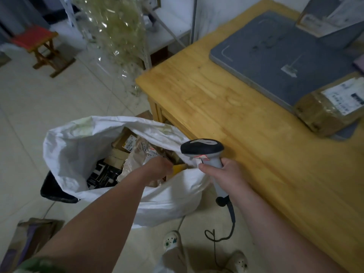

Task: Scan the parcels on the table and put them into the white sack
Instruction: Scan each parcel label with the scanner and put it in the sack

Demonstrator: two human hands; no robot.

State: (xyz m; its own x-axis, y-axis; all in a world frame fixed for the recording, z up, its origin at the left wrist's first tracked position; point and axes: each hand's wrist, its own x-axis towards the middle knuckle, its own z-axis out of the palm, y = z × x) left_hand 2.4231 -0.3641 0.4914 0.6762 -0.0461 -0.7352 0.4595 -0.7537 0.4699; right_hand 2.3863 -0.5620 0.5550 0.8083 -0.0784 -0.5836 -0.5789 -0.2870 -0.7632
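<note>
Just left of the right hand, which grips the scanner, the left hand sits inside the white sack, its grip hidden.

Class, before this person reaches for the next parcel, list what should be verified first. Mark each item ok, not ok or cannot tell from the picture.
1. White sack open wide enough: ok; its mouth gapes, with parcels lying inside.
2. Left hand free of any parcel: cannot tell; it is inside the sack mouth next to a yellow parcel, fingertips hidden.
3. Scanner ready: ok; the right hand grips its handle.
4. A parcel waiting on the table: ok; a brown taped parcel lies there, label up.
5. Scanner cable clear of the feet: not ok; it loops on the floor by the shoes.
</note>
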